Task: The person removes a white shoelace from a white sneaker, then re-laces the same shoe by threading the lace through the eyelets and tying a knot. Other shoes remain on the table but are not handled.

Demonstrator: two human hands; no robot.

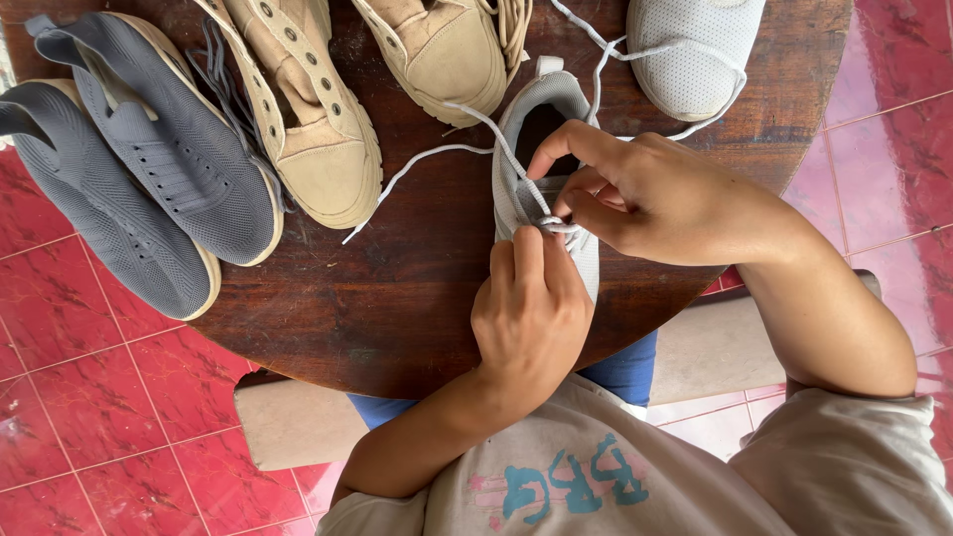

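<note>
A light grey mesh sneaker (526, 129) lies on the round wooden table (397, 298), toe toward the person, heel toward the far edge, just in front of the body. Both hands work its white lace (427, 159) over the tongue.

The sneaker looks light and soft: the knit upper would give under a squeeze, while the sole is likely firmer, so holding it by the sole edge or the heel collar would steady it best. The lace is thin, limp and probably a little slick; it has no stiffness of its own and needs a pinch close to the eyelets to stay under control. One loose end trails left across the wood; another runs up toward the white shoe (690, 55) at the far edge.

The left hand (531, 308) comes up from below, wrist bent, knuckles up, fingers curled down onto the lace crossing and pressing on the shoe's front. The right hand (635, 194) reaches in from the right, forearm crossing the table edge, thumb and fingers closed on a lace strand at the crossing, index finger arched above the shoe's opening.

Left of it sit two tan boots (318, 129) and a pair of grey-blue knit shoes (149, 169), well apart from the hands.
</note>
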